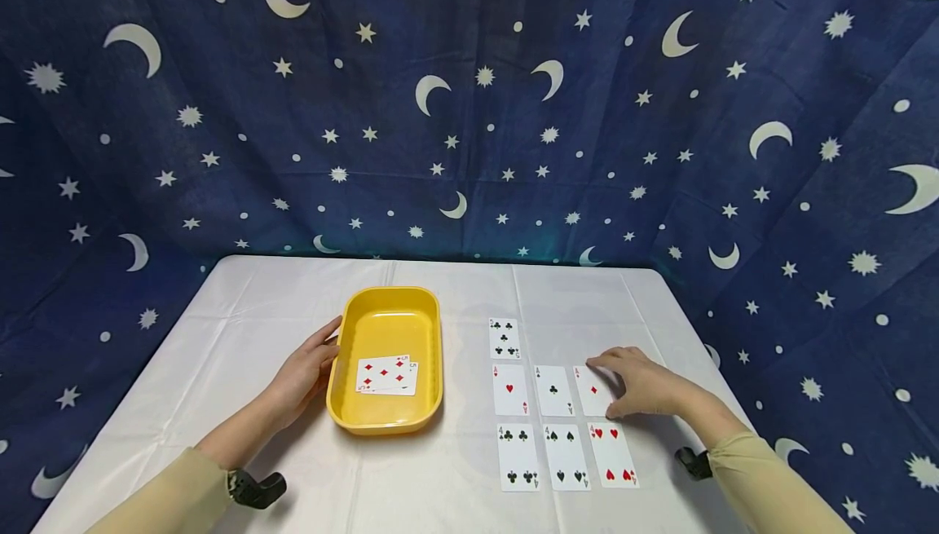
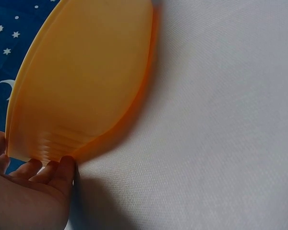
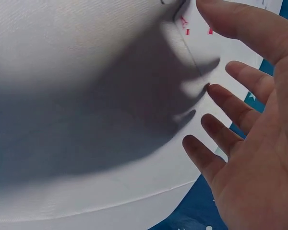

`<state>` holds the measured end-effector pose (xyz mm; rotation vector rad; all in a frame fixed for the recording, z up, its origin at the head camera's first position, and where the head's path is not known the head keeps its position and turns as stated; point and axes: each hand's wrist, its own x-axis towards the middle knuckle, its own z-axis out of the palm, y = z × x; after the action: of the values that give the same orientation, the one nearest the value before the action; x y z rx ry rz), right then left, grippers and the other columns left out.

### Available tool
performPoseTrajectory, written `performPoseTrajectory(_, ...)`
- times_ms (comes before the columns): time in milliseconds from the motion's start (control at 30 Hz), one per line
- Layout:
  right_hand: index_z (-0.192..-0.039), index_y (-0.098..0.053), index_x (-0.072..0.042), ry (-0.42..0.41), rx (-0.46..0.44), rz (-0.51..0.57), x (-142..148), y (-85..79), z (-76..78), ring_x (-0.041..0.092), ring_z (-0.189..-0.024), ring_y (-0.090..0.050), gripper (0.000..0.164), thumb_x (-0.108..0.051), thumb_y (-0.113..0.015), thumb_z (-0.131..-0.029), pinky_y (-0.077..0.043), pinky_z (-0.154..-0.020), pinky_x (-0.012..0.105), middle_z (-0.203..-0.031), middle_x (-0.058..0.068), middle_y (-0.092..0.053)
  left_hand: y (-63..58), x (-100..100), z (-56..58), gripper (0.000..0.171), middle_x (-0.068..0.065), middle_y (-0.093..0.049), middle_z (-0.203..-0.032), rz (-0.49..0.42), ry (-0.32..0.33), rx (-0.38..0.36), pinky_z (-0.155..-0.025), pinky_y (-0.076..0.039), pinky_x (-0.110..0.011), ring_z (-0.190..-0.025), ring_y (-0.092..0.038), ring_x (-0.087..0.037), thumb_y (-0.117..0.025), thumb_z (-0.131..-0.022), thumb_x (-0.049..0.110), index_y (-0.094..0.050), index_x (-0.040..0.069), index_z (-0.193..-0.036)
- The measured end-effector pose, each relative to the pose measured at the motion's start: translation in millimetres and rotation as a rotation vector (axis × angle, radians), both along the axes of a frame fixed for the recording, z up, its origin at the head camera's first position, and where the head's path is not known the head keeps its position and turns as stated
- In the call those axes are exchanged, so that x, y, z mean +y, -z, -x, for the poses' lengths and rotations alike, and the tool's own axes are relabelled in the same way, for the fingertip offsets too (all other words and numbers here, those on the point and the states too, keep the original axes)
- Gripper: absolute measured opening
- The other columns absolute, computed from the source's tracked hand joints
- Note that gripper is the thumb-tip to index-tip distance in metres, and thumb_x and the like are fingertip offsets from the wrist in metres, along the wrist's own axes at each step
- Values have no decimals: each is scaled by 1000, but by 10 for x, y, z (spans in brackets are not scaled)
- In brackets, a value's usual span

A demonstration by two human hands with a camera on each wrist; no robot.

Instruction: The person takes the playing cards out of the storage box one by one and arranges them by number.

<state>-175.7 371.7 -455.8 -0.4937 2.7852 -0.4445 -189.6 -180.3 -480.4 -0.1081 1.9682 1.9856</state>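
My left hand (image 1: 297, 379) touches the outer left wall of a yellow tray (image 1: 389, 424), fingertips along its side in the left wrist view. Inside the tray lies a five of diamonds (image 1: 381, 373), overlapping at least one more card. Over on the right, my right hand (image 1: 645, 383) spreads above an ace of diamonds (image 1: 592, 391), index fingertip at its upper edge and thumb by its lower right corner. Beside that card lie an ace of clubs (image 1: 553, 391) and an ace of hearts (image 1: 509, 391). The right wrist view shows the other fingers apart, holding nothing.
Nearer the front lie a four of clubs (image 1: 517, 458), a four of spades (image 1: 566, 458) and a four of hearts (image 1: 613, 456). A five of clubs (image 1: 504, 338) lies behind the aces. A white cloth (image 1: 433, 485) covers the table; a starry blue curtain (image 1: 469, 110) hangs behind.
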Motion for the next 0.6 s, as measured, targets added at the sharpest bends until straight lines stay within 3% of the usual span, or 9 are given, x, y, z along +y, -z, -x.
performPoseTrajectory(233, -146, -57, -10, -51, 103, 14, -96, -76, 70, 40, -136, -40, 79, -30, -88, -76, -39, -107, 61, -147, 15, -51, -1, -1, 6, 64, -16, -22, -168, 0, -11, -13, -113, -40, -38, -145, -39, -32, -40, -109, 18, -13, 23, -167)
performPoseTrajectory(600, -150, -53, -17, -152, 151, 68, -702, -281, 224, 26, -142, -37, 73, -30, -82, -85, -39, -111, 52, -153, 4, -47, 6, 1, 8, 64, -15, -22, -168, 10, -23, -20, -117, -34, -45, -146, -38, -32, -42, -109, 19, -14, 25, -166)
